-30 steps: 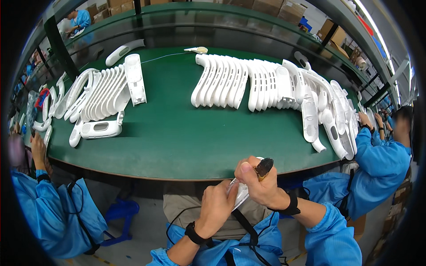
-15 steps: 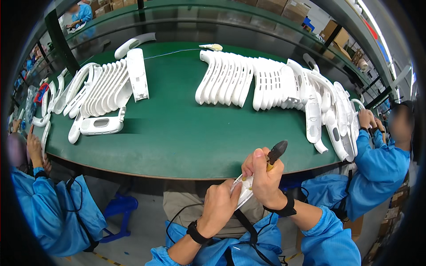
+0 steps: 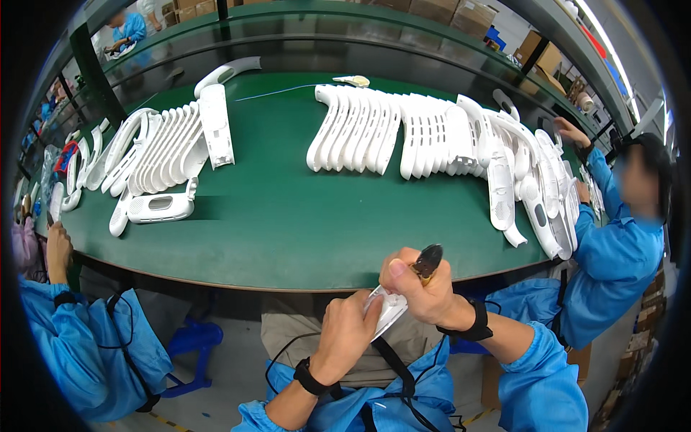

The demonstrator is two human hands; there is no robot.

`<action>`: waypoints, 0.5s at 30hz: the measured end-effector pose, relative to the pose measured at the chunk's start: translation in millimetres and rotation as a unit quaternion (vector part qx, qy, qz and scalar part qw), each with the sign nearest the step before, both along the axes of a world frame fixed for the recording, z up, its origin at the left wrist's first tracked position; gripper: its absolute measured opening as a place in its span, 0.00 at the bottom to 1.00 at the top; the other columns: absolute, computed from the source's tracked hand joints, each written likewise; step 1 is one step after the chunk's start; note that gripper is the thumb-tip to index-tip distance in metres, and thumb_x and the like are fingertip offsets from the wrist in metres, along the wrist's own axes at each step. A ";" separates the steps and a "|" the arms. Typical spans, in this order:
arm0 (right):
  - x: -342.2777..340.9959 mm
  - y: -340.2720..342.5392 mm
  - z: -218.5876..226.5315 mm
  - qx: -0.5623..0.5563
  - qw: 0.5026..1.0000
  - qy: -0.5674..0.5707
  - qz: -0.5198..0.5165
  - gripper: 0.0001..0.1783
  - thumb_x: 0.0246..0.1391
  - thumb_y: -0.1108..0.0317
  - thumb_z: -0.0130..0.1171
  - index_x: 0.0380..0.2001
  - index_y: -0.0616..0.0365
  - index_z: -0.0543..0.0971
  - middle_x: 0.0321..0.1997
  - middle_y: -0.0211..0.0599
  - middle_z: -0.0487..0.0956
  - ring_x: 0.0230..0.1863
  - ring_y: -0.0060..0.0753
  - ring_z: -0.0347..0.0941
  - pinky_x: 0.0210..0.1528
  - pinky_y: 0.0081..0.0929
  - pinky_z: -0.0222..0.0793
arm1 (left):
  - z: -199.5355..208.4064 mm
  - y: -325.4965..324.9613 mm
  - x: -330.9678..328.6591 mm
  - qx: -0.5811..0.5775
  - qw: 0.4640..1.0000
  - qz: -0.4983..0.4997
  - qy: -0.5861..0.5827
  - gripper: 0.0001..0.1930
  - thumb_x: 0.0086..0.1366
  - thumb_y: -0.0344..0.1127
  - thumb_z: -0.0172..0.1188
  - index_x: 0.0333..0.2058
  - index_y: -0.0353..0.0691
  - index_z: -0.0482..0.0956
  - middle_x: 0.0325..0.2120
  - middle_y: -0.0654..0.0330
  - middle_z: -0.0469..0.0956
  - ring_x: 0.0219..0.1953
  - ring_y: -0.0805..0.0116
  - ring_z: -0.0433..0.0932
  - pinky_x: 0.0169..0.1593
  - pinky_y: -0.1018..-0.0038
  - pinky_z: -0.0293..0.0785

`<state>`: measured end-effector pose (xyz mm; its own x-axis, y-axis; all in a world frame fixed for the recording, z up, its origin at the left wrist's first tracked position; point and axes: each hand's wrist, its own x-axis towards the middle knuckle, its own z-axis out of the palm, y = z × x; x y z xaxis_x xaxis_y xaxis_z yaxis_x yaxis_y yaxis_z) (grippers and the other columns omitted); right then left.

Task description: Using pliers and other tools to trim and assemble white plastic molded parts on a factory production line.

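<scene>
My left hand (image 3: 344, 330) is closed round a white plastic shell (image 3: 391, 314), held tilted over my lap just off the table's front edge. In my closed right hand (image 3: 426, 294) is a pair of pliers (image 3: 430, 261); the dark head points up and away, and a bit of yellow handle shows between the fingers. The lower edge of the right fist is against or very near the shell, and what the pliers' handle end touches is hidden by the fingers.
On the green table (image 3: 288, 237) stand a left row of curved white shells (image 3: 169, 151) and a longer right row (image 3: 356, 133). More shells (image 3: 536, 173) are heaped at the right. A small yellowish-white piece (image 3: 353, 81) lies behind. Co-workers in blue (image 3: 612, 245) sit on both sides.
My right hand and the pliers have moved slightly left and down, and the pliers' head is turned more upright. The co-worker at the right has reached an arm out over the table.
</scene>
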<state>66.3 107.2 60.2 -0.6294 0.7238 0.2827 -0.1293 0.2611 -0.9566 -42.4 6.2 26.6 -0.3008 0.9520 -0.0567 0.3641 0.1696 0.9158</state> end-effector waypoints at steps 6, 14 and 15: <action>-2.3 3.4 0.3 0.030 0.998 -0.049 0.029 0.18 0.63 0.69 0.52 0.17 0.61 0.66 0.14 0.28 0.59 0.17 0.21 0.51 0.18 0.26 0.51 | 3.4 0.1 -2.0 -0.010 1.000 -0.005 -0.001 0.12 0.64 0.34 0.56 0.30 0.29 0.78 0.19 0.40 0.75 0.25 0.39 0.76 0.29 0.55 0.71; -3.2 6.0 -5.1 0.026 0.998 -0.058 0.030 0.19 0.62 0.68 0.52 0.17 0.60 0.66 0.13 0.29 0.59 0.16 0.22 0.51 0.18 0.27 0.51 | 3.6 0.8 -1.5 -0.004 1.000 -0.004 -0.003 0.11 0.64 0.33 0.56 0.28 0.29 0.77 0.19 0.40 0.75 0.25 0.39 0.76 0.28 0.54 0.71; -4.5 4.2 -4.2 0.043 0.997 -0.061 0.011 0.18 0.62 0.69 0.53 0.17 0.61 0.66 0.13 0.31 0.60 0.15 0.24 0.52 0.18 0.28 0.52 | 4.6 0.3 -0.6 -0.005 1.000 -0.001 0.004 0.11 0.64 0.33 0.55 0.28 0.29 0.77 0.19 0.40 0.75 0.24 0.39 0.76 0.28 0.54 0.70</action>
<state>61.7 111.4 55.9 -0.6781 0.6859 0.2639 -0.0206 0.3412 -0.9398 -43.1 6.6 31.3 -0.2986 0.9522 -0.0639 0.3718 0.1777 0.9112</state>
